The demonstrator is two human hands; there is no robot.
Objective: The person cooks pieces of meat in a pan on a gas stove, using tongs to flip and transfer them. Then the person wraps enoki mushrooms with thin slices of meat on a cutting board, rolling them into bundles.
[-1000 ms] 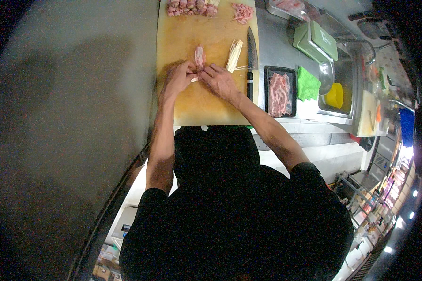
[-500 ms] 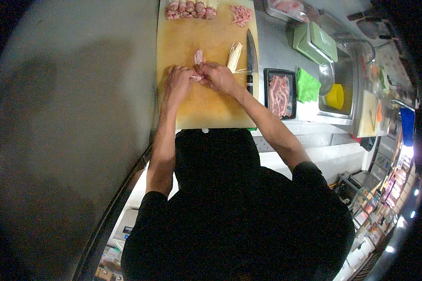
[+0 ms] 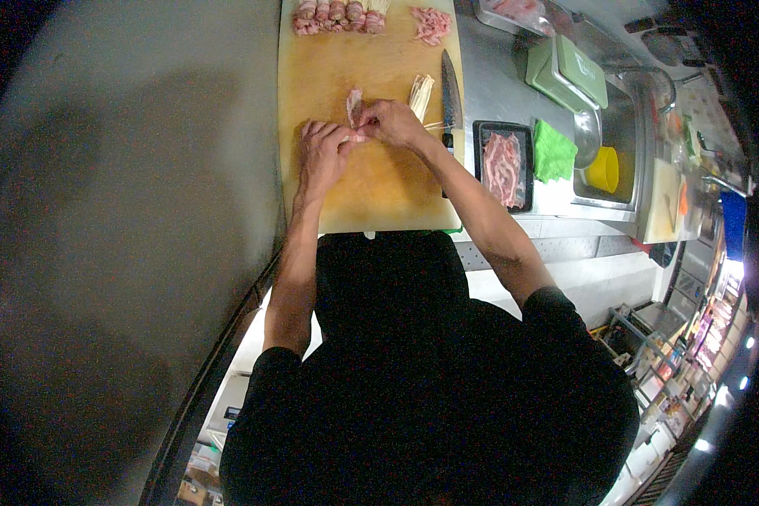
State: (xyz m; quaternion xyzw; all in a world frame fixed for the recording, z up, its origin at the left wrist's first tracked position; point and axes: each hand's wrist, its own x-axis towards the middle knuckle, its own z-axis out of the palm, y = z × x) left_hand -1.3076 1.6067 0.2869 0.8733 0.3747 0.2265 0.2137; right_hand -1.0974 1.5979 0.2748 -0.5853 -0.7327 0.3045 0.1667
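On the cutting board (image 3: pixel 379 207), I see left hand (image 3: pixel 322 156) and right hand (image 3: pixel 394 123) pinching a meat strip (image 3: pixel 354 101), room toward its near edge, knife (image 3: pixel 451 93) along its right.

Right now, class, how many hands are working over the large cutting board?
2: the left hand at the near end of the meat strip, the right hand at its right side.

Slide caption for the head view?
Left hand and right hand handle a meat strip on a cutting board, knife nearby.
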